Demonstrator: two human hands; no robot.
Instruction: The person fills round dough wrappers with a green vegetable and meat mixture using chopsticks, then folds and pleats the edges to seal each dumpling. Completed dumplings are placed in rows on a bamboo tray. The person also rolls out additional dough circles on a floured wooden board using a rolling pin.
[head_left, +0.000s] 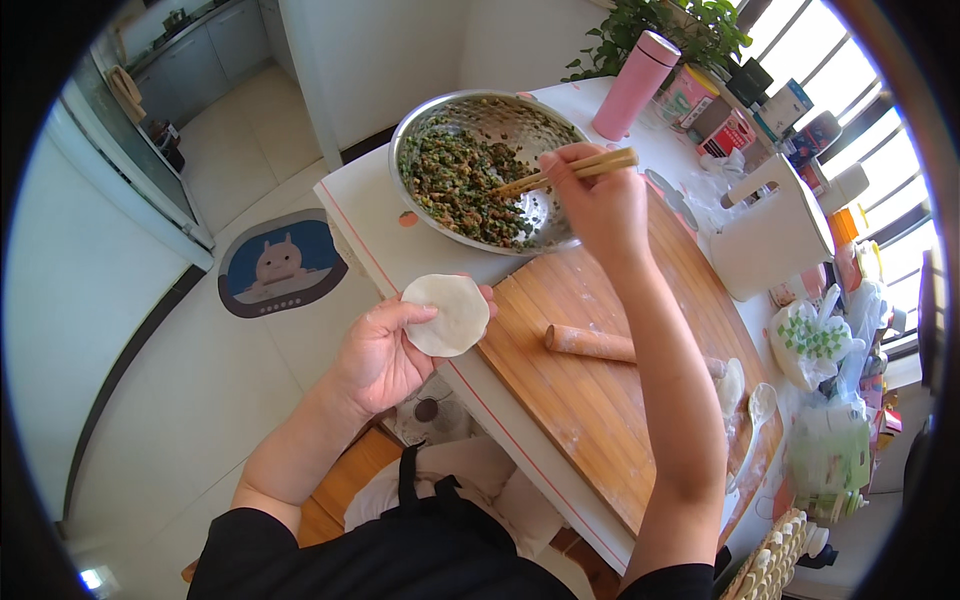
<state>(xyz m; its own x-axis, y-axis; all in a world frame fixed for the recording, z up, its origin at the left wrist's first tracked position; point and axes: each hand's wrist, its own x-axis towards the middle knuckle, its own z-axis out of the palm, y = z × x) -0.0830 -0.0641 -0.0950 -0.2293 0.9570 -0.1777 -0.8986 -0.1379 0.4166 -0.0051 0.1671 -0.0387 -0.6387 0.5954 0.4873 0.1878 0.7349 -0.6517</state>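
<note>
A round, flat dough wrapper (448, 319) lies across the fingers of my left hand (386, 349), its thumb pressed on top, just off the table's near left edge. My right hand (600, 199) grips a pair of wooden chopsticks (536, 180) over a large steel bowl (401, 191). The chopstick tips touch a chopped green and brown filling (457, 180) heaped toward the bowl's left side. Below the bowl, a floured wooden rolling pin (589, 342) rests on a wooden board (555, 405), partly hidden by my right forearm. Beyond that forearm lies some pale dough (730, 386).
A white plastic spoon (757, 412) lies at the board's right edge. A pink bottle (634, 86) and a white container (772, 225) stand on the table's far side. Knotted plastic bags (814, 341) and several packages line the window side. An egg tray (769, 555) is at lower right.
</note>
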